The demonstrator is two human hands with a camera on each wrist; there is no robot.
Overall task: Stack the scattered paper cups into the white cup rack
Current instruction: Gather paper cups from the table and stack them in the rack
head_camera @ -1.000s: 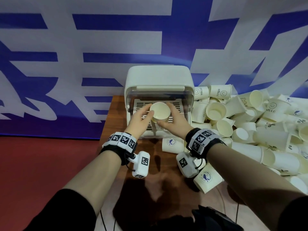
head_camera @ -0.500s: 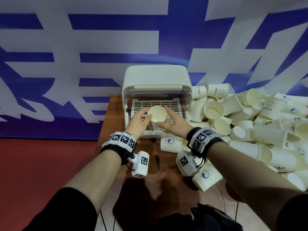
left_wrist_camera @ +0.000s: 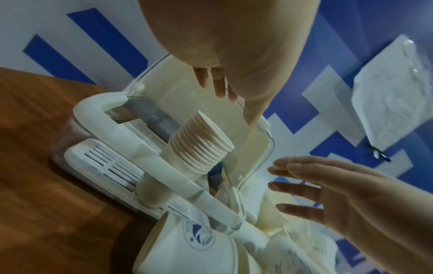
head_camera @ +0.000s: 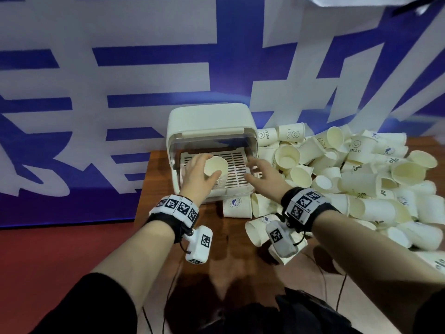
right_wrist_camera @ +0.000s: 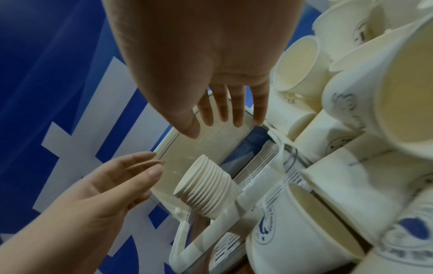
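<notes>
1. The white cup rack (head_camera: 212, 131) is sitting at centre frame in the head view, on the far edge of the wooden table (head_camera: 231, 239), its clear lid raised over a slatted tray.
2. A stack of nested paper cups (head_camera: 216, 168) is standing upright on the tray's left half; the wrist views (left_wrist_camera: 199, 146) (right_wrist_camera: 208, 187) are showing many rims packed one inside another.
3. The left hand (head_camera: 196, 177) is lying just left of the stack, fingers straight and apart; in the head view the thumb is crossing the rim, though contact cannot be told, and both wrist views are showing a gap.
4. The right hand (head_camera: 263, 175) is hovering right of the stack, well clear of it, fingers spread and holding nothing.
5. The scattered paper cups (head_camera: 361, 179) are lying heaped across the right half of the frame, beside the rack.
6. A blue-and-white banner (head_camera: 144, 68) is filling the upper frame.
</notes>
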